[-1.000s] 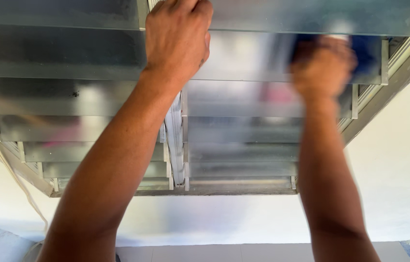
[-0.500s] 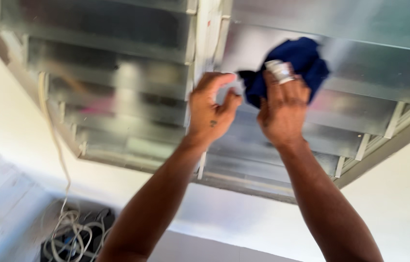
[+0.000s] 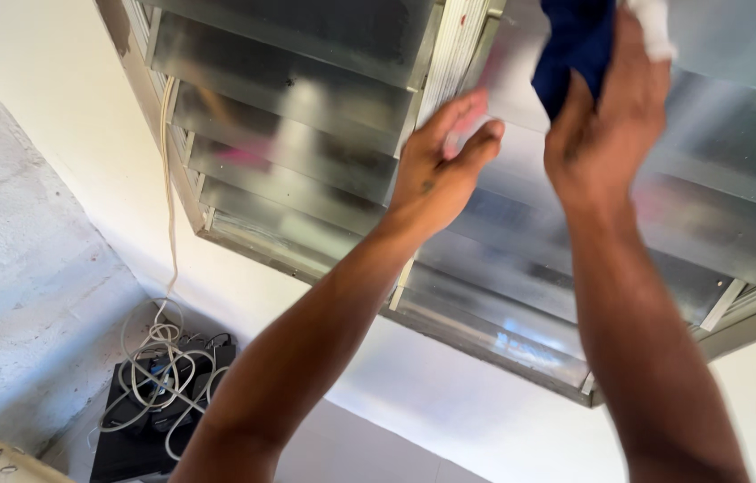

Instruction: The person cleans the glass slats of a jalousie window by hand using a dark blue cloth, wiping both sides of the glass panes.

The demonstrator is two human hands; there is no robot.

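A louvre window [image 3: 306,98] with several glass slats fills the upper part of the head view. My right hand [image 3: 609,125] presses a dark blue cloth [image 3: 577,45] against a slat to the right of the white centre post [image 3: 450,54]. A small white piece shows above the cloth at the hand's fingers. My left hand [image 3: 441,170] is raised beside the post, fingers together and slightly curled, touching or nearly touching the edge of a slat; it holds nothing.
A white cable [image 3: 166,179] runs down the window's left frame to a coil [image 3: 150,367] lying on a black box [image 3: 154,402]. A rough grey block wall [image 3: 20,268] stands at left; white wall lies below the window.
The view has swung left and down the window. My left hand came off the upper slat to the centre post. My right hand moved the blue cloth up along the slat.
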